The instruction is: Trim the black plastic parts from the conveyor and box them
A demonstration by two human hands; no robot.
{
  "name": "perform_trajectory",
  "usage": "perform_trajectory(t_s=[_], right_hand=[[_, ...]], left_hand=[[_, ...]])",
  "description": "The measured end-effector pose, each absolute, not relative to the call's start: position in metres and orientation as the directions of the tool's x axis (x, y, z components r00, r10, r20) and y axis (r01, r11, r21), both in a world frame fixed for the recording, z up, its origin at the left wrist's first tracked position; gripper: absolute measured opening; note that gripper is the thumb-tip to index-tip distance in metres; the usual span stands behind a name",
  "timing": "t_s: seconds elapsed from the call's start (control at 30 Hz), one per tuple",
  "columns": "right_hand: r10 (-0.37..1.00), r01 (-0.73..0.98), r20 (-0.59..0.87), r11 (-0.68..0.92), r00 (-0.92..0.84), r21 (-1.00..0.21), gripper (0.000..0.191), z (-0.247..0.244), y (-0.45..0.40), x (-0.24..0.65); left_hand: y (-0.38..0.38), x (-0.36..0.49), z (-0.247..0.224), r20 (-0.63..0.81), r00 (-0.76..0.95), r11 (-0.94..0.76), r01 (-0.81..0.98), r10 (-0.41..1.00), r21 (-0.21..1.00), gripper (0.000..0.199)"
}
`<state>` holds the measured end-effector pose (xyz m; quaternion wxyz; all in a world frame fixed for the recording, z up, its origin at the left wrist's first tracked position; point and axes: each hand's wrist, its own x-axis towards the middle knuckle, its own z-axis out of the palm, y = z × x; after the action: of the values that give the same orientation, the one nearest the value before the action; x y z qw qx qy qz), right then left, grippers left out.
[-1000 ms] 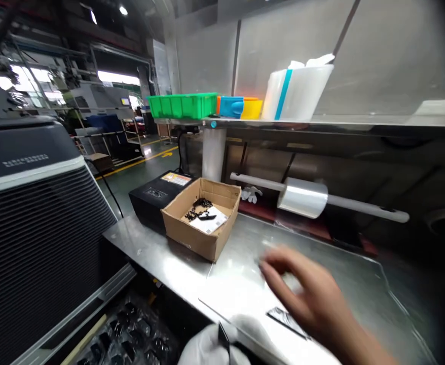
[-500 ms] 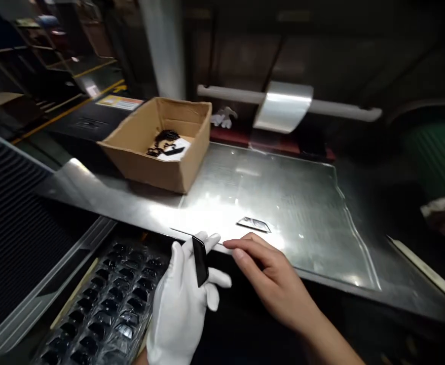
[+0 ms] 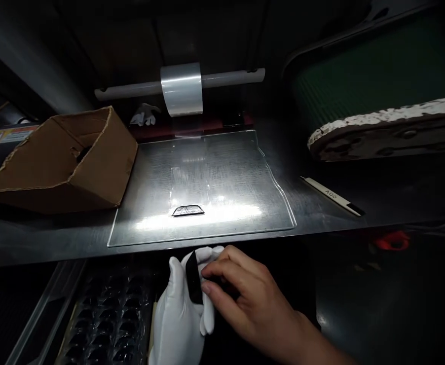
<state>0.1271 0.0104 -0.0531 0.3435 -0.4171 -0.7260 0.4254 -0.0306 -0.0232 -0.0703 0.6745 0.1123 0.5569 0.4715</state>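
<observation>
change of state: compared with half a second ago, my view has swung right, shifting the cardboard box [image 3: 103, 172] toward the left edge of the frame and bringing more of the green conveyor [image 3: 378, 71] into the upper right. the right hand [image 3: 255, 294], bare, was apart from the dark piece [image 3: 192, 279]; its fingertips have now come in to the piece's right edge. i judge this to be close two-handed handling of one piece.

finger state: the gloved left hand [image 3: 179, 322] cradles the dark piece at lower centre, thumb raised along the left side, fingers curled behind and to the right. the piece stands on a slant, narrow end up. on the right hand, thumb and forefinger are drawn nearly together; i cannot tell whether they pinch the edge, a film on it, or only touch.

edges and room: both hands work just below the front edge of the metal bench [image 3: 74, 238]. above them, the glass sheet [image 3: 226, 167] spans mid-frame with a second flat piece [image 3: 188, 210] near its front edge. the wider stretch of glass runs right of that piece; the box meets the sheet on the left. a pale pen-like tool [image 3: 329, 194] lies right of the sheet, well apart from the hands. a clear tray [image 3: 145, 309] of dark pieces sits at lower left, close beside the glove, limiting travel that way.
</observation>
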Motion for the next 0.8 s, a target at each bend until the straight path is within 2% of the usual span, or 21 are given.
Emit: perform_trajectory(t_s=[0.13, 0.33, 0.47, 0.63, 0.8], right_hand=[[0.858, 0.322, 0.183, 0.367, -0.481, -0.872, 0.01, -0.052, 0.013, 0.126], [0.847, 0.348, 0.137, 0.351, -0.513, -0.869, 0.008, -0.054, 0.004, 0.123], [0.873, 0.328, 0.103, 0.285, -0.477, -0.901, 0.007, -0.06, -0.001, 0.117], [0.919, 0.244, 0.036, 0.142, -0.394, -0.959, 0.01, -0.062, 0.001, 0.126], [0.921, 0.318, 0.046, 0.18, -0.388, -0.931, 0.014, -0.067, -0.003, 0.141]], left_hand=[[-0.027, -0.019, -0.058, -0.692, -0.112, 0.515, -0.585, 0.714, 0.626, 0.058], [-0.034, -0.01, -0.064, -0.615, -0.227, 0.438, -0.524, 0.755, 0.731, 0.058], [-0.042, -0.014, -0.072, -0.574, -0.177, 0.447, -0.464, 0.799, 0.765, 0.055], [-0.037, -0.028, -0.07, -0.533, -0.159, 0.451, -0.368, 0.831, 0.813, 0.039], [-0.018, -0.03, -0.08, -0.507, -0.056, 0.462, -0.338, 0.86, 0.82, 0.036]])
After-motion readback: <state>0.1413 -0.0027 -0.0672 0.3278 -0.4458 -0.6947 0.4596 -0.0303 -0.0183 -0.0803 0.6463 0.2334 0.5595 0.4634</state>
